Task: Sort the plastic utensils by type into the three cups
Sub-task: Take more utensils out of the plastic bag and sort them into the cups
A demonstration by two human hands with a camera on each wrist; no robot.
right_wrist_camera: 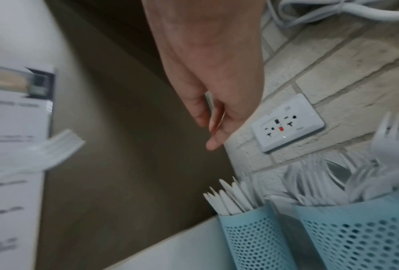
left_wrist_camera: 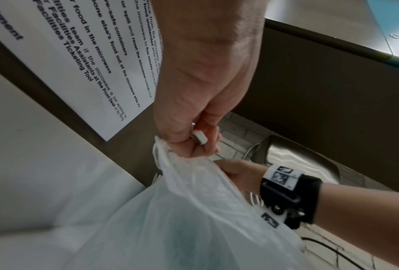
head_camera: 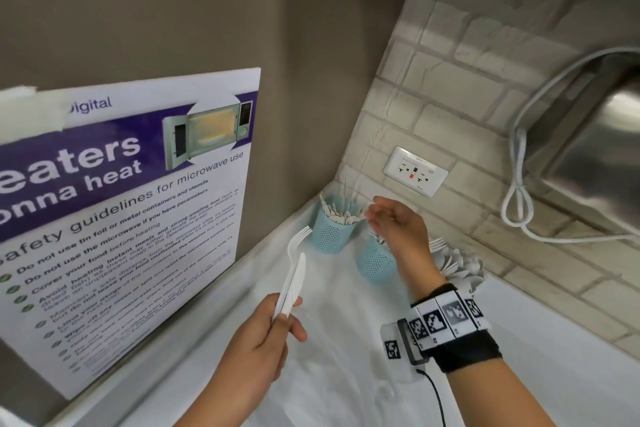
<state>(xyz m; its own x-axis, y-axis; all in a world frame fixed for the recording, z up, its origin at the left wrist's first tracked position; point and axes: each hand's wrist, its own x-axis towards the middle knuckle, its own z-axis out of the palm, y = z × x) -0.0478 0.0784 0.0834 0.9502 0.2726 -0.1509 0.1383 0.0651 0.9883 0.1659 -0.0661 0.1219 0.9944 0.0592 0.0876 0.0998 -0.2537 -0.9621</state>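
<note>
My left hand (head_camera: pixel 273 326) grips a bundle of white plastic utensils (head_camera: pixel 292 270), a fork and a knife showing, by their handles (left_wrist_camera: pixel 199 138). It also holds the top of a translucent plastic bag (left_wrist_camera: pixel 193 201). My right hand (head_camera: pixel 384 218) hovers, blurred, over the blue mesh cups. A thin white utensil (right_wrist_camera: pixel 208 102), seen edge-on, sits pinched between its fingers (right_wrist_camera: pixel 200 117). The far cup (head_camera: pixel 332 232) holds knives, and the nearer cup (head_camera: pixel 375 262) holds forks. Spoons (head_camera: pixel 460 263) stick out behind my right wrist; their cup is hidden.
A microwave safety poster (head_camera: pixel 131 204) hangs on the brown wall at left. A wall socket (head_camera: pixel 415 172) sits on the tiled back wall. At right are a looped white cable (head_camera: pixel 519 204) and a steel appliance (head_camera: pixel 595 149). The bag lies over the white counter (head_camera: pixel 540 319).
</note>
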